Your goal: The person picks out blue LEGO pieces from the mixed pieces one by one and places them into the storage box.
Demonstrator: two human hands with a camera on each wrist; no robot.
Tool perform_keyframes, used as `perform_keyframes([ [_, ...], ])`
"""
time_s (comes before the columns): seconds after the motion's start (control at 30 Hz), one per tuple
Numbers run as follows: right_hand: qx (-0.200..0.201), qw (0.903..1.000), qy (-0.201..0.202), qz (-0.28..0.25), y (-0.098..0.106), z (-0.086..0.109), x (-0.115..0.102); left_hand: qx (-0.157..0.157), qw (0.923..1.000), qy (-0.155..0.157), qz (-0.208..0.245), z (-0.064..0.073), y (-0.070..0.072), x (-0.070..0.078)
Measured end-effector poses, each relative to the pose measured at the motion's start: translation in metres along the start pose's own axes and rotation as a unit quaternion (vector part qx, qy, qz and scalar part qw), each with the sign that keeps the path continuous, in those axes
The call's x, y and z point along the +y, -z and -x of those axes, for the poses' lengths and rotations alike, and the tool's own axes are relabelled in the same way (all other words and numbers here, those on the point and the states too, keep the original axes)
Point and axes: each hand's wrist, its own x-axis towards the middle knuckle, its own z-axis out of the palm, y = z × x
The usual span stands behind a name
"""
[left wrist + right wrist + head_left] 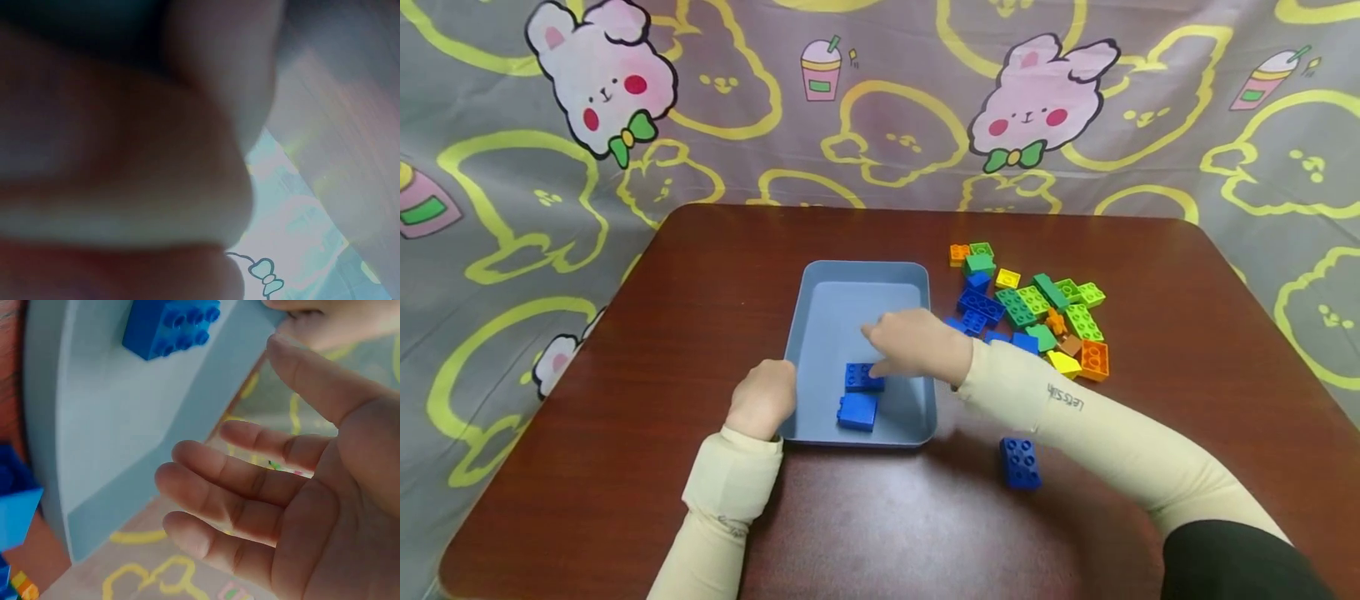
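Observation:
A grey-blue tray (pixel 865 435) sits on the table with a studded blue toy brick (pixel 860 377) and a second blue brick (pixel 857 412) inside. At the tray's left side, my left hand (pixel 763 398) grips the rim with curled fingers; they fill much of the left wrist view, blurred. My right hand (pixel 917 343) hovers over the tray's right part, palm empty. In the right wrist view the right hand's fingers (pixel 206 500) are loosely extended and hold nothing. One blue brick (pixel 172 328) shows in the tray there.
Right of the tray lies a loose pile of green bricks (pixel 1017 307), blue bricks (pixel 981 307), yellow and orange bricks (pixel 1094 360). A lone blue brick (pixel 1020 463) rests nearer me, below the right forearm. A patterned cloth (pixel 887 100) hangs behind the table.

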Motion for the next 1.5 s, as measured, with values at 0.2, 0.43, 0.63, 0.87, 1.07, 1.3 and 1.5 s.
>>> perform_keyframes([
  [0.2,0.033,0.9991,-0.016,-0.021,0.002,0.038,0.014,-0.011,0.9999,0.002,-0.003,-0.001,0.001,0.0],
  [0.43,0.039,0.9979,-0.031,-0.043,-0.008,0.072,0.016,-0.008,1.0,-0.001,-0.005,-0.002,-0.001,0.0],
  [0.63,0.011,0.9954,-0.042,-0.086,-0.021,0.096,0.018,-0.013,0.9999,0.004,-0.008,-0.001,0.002,0.001],
  [0.87,0.0,0.9966,-0.015,-0.081,-0.037,0.116,0.022,-0.022,0.9997,0.008,-0.009,-0.003,0.001,0.0],
  [1.07,-0.014,0.9981,-0.039,-0.045,-0.052,0.13,0.026,-0.014,0.9998,-0.002,-0.012,-0.002,0.001,0.001],
  [1.3,-0.062,0.9911,-0.08,-0.086,-0.063,0.14,0.029,-0.008,0.9999,0.004,-0.014,-0.007,-0.005,-0.003],
  [1.5,-0.066,0.9881,-0.088,-0.108,-0.072,0.143,0.029,-0.013,0.9999,0.001,-0.011,-0.003,0.0,0.0],
])
